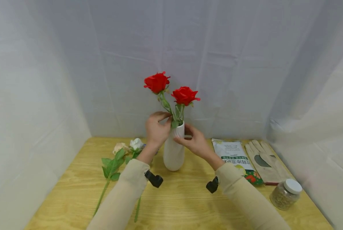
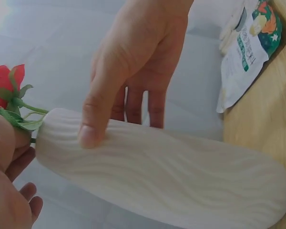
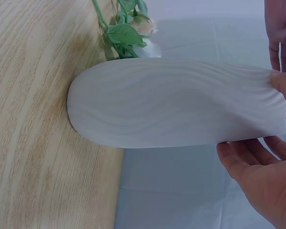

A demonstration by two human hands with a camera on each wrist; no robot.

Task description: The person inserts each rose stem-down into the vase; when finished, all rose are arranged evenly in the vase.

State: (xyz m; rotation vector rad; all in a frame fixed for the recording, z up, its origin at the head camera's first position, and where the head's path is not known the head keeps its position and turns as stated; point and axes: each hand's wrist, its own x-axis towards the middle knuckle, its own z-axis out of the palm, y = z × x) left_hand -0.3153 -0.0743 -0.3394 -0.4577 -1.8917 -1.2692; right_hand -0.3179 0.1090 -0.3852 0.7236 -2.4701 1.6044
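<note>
"First item?"
"White wavy-ribbed vase (image 1: pixel 173 156), one; stands upright, middle of the counter (image 1: pixel 188 201), toward the far edge. Right hand (image 1: pixel 196 143) grips its upper right side."
"Next?"
"Right red rose (image 1: pixel 185 96), in the vase; left red rose (image 1: pixel 157 83), which the left hand (image 1: pixel 157 130) pinches by the stem, beside the rim."

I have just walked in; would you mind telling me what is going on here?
A person's right hand grips a white vase near its top as it stands on the wooden table. The left hand pinches one red rose by its stem near the mouth; a second red rose stands in the vase. A cream flower and a white flower lie to the left; a packet, gloves and a jar sit at right.
</note>
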